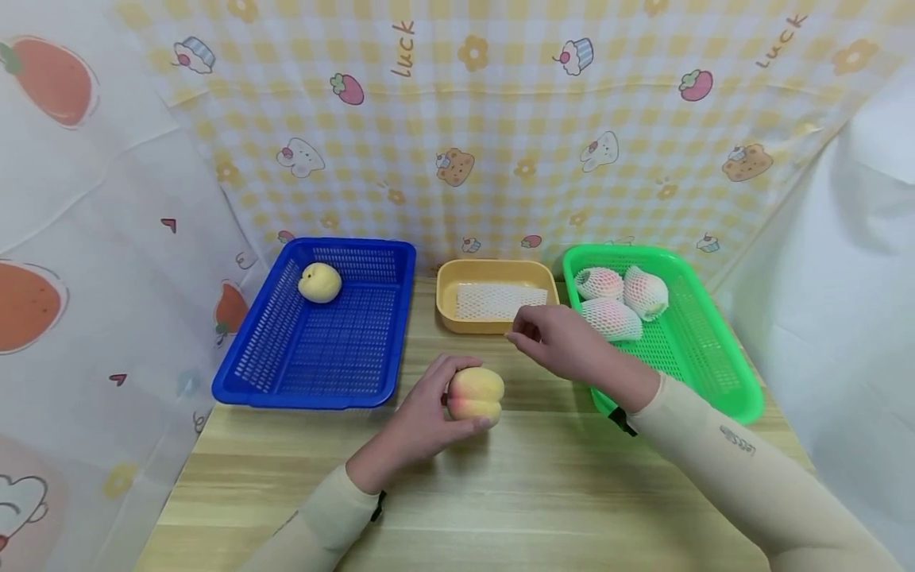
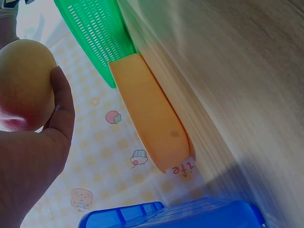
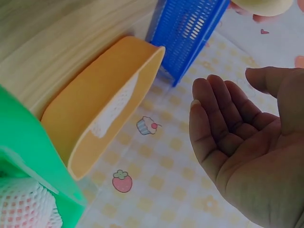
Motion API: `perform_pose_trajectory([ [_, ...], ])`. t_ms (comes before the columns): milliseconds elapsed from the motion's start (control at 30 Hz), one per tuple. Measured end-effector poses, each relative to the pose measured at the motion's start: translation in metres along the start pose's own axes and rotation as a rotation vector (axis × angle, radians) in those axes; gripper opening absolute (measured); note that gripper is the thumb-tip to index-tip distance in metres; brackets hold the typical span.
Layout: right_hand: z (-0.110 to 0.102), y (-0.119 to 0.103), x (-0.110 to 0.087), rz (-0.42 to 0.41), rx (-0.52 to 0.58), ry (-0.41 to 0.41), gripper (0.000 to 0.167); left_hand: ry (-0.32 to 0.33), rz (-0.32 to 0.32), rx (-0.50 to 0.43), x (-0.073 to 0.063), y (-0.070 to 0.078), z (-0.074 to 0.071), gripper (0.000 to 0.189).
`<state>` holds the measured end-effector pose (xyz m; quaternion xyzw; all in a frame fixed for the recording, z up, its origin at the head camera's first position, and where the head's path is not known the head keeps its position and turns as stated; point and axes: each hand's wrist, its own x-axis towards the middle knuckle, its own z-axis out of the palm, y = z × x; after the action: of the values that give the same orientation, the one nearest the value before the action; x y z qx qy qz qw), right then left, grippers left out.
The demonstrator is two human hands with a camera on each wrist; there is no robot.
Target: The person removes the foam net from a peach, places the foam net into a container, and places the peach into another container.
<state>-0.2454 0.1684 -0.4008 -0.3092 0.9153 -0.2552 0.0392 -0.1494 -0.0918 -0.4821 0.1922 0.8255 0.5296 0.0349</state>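
Note:
My left hand (image 1: 429,409) grips a yellow peach (image 1: 477,389) with a pink blush over the front middle of the table. In the left wrist view, the thumb lies along the side of the peach (image 2: 26,85). My right hand (image 1: 561,338) holds nothing and hovers by the front right corner of the small yellow box (image 1: 457,324). Its fingers are loosely bent, with the palm showing in the right wrist view. White foam net sleeves (image 1: 493,302) lie flat in the box.
At the left stands a blue basket (image 1: 307,397) with one peach (image 1: 320,284) in its back corner. A green basket (image 1: 715,334) at the right holds three peaches in foam nets (image 1: 611,318). Behind them hangs a checked cloth (image 1: 500,111), and the wooden table (image 1: 543,492) runs toward me.

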Motion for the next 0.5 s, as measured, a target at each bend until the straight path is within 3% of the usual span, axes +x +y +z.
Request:
perform_pose_trajectory([
  [267,0.014,0.001,-0.017,0.044,0.100,0.080,0.012,-0.002,0.007,-0.009,-0.001,0.000,-0.001,0.076],
  [500,0.039,0.005,-0.041,0.066,0.209,0.174,0.024,-0.005,0.003,-0.010,-0.001,-0.001,-0.001,0.076],
])
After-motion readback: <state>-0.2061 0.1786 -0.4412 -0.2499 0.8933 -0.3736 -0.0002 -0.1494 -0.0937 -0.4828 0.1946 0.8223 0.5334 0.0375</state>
